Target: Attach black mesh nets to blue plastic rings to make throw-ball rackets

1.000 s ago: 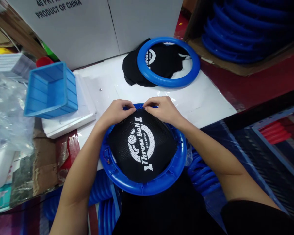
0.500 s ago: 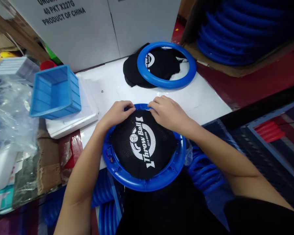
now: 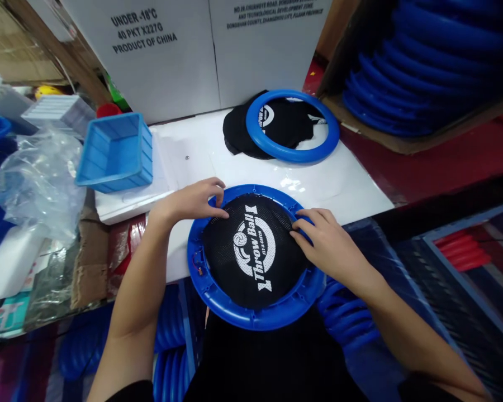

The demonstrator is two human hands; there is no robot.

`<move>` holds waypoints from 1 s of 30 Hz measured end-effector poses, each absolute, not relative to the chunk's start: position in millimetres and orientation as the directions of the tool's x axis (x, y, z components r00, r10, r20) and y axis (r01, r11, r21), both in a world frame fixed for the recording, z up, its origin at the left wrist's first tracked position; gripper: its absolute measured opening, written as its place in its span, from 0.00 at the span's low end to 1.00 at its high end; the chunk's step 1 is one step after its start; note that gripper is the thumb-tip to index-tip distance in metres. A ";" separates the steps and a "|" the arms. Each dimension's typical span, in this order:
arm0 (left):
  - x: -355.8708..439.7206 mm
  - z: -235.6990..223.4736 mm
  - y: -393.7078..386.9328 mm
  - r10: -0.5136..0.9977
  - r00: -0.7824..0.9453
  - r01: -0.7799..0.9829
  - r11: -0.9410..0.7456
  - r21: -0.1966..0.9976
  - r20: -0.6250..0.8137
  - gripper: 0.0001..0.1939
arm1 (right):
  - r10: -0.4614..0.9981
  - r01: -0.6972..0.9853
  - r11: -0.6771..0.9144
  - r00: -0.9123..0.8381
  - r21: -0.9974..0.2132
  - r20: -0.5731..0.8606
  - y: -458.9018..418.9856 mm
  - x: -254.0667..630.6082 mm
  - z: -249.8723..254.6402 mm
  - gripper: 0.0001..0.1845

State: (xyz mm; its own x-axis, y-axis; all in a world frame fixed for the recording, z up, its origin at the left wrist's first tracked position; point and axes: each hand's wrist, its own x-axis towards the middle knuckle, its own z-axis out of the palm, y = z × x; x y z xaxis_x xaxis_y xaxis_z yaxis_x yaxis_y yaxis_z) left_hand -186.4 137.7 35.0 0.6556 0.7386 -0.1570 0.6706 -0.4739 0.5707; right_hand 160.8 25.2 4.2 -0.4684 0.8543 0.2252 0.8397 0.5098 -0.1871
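A blue plastic ring (image 3: 251,319) lies at the near edge of the white table, with a black mesh net (image 3: 255,251) printed "X Throw Ball" stretched inside it. My left hand (image 3: 191,202) rests on the ring's upper left rim, fingers curled and pinching the net's edge. My right hand (image 3: 327,245) sits on the ring's right side, fingertips pressed on the net's edge by the rim.
A second blue ring (image 3: 292,127) lies on a pile of black nets (image 3: 243,131) at the back. A blue bin (image 3: 115,151) stands left. White cartons (image 3: 184,56) stand behind. A box of blue rings (image 3: 423,67) sits back right; more rings (image 3: 347,318) lie below the table edge.
My right hand has slid from the ring's top round to its right side. My left hand moved slightly left along the rim. The view tilted up.
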 end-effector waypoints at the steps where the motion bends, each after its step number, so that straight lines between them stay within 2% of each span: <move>1: -186.9 35.8 136.7 0.727 0.661 0.678 -0.474 0.561 -0.184 0.19 | 0.850 0.834 0.517 -0.473 -0.192 0.231 25.7 161.0 7.3 0.11; 7: -192.1 38.9 140.4 0.681 0.707 0.648 -0.514 0.562 -0.191 0.12 | 0.768 0.719 0.629 -0.512 -0.297 0.385 63.8 130.9 24.9 0.10; 9: -193.8 41.2 140.5 0.693 0.702 0.645 -0.519 0.561 -0.166 0.13 | 0.744 0.652 0.667 -0.554 -0.360 0.374 94.6 110.9 24.4 0.10; 11: -191.8 44.1 137.5 0.713 0.684 0.661 -0.518 0.543 -0.153 0.14 | 0.711 0.564 0.694 -0.635 -0.447 0.302 127.2 91.7 20.0 0.09; 14: -180.3 47.5 127.7 0.719 0.662 0.719 -0.530 0.451 -0.211 0.13 | 0.636 0.440 0.685 -0.750 -0.581 0.183 163.3 72.5 10.2 0.06; 17: -165.5 49.2 117.0 0.707 0.681 0.728 -0.624 0.284 -0.191 0.08 | 0.599 0.351 0.658 -0.780 -0.667 0.180 175.1 69.6 1.4 0.04; 20: -158.8 50.5 112.1 0.688 0.711 0.701 -0.677 0.224 -0.146 0.07 | 0.598 0.311 0.634 -0.778 -0.708 0.194 173.3 78.7 -2.1 0.06; 25: -167.5 46.2 120.7 0.769 0.622 0.776 -0.580 0.248 -0.147 0.11 | 0.670 0.375 0.576 -0.726 -0.726 0.156 170.6 90.3 -1.6 0.07; 30: -174.7 32.6 136.0 0.788 0.589 0.759 -0.463 0.457 -0.179 0.12 | 0.757 0.382 0.516 -0.623 -0.766 0.199 167.7 85.7 -9.7 0.06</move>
